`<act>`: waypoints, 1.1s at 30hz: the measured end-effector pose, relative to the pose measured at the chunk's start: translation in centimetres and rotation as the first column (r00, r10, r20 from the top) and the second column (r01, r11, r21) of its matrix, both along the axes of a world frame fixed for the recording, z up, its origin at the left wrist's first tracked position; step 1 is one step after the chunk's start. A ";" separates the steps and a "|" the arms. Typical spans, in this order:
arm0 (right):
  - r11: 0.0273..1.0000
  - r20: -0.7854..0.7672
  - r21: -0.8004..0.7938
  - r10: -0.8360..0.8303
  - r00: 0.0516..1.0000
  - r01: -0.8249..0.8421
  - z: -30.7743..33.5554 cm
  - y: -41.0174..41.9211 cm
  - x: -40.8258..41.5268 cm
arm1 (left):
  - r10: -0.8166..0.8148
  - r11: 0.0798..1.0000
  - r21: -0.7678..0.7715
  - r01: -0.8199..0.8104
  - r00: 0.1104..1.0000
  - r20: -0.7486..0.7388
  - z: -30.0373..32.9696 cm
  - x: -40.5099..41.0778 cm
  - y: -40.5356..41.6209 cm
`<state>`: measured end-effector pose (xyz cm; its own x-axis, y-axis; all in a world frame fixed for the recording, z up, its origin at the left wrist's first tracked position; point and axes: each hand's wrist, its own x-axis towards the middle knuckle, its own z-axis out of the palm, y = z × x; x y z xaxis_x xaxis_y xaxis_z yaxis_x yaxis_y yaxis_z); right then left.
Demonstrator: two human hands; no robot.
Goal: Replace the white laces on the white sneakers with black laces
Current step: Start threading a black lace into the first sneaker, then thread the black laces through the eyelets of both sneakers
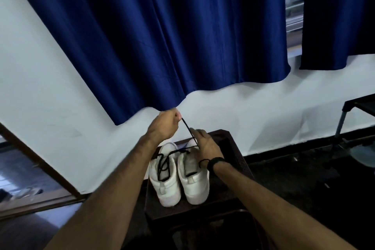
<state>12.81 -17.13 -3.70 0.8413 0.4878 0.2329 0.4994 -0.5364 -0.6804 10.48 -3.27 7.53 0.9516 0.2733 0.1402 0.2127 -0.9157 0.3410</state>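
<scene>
Two white sneakers stand side by side on a small dark table (237, 170), toes toward me. The left sneaker (165, 184) has a loose black lace lying over its tongue. My left hand (165, 125) is raised above the shoes and pinches one end of a black lace (187, 129), pulled taut and slanting down to the right sneaker (194, 184). My right hand (205, 145) rests on the far part of the right sneaker and covers where the lace meets it. A dark band sits on my right wrist.
A blue curtain (162, 36) hangs on the white wall behind the table. A dark stand with metal legs (345, 119) is at the right, above a dark floor. A wooden door frame (40, 168) slants at the left.
</scene>
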 end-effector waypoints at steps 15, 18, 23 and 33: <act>0.910 -0.035 0.376 -0.174 0.984 0.174 -2.3 1.0 -4.5 | 0.069 0.994 0.097 -0.040 0.944 -0.323 -8.7 -2.0 1.9; 0.901 -0.071 0.348 -0.250 0.966 0.259 -2.7 0.3 -4.4 | 0.077 0.984 0.171 -0.045 0.980 -0.185 -9.1 -2.2 1.2; 0.958 -0.002 0.170 -0.235 0.972 0.232 -2.4 0.4 -3.9 | 0.232 0.905 -0.342 -0.254 0.967 -0.105 -7.5 -1.4 2.3; 0.984 0.148 -0.126 -0.107 0.983 0.126 -2.0 2.9 -5.2 | 0.520 0.643 -0.720 -0.261 0.839 0.160 -1.6 0.6 4.5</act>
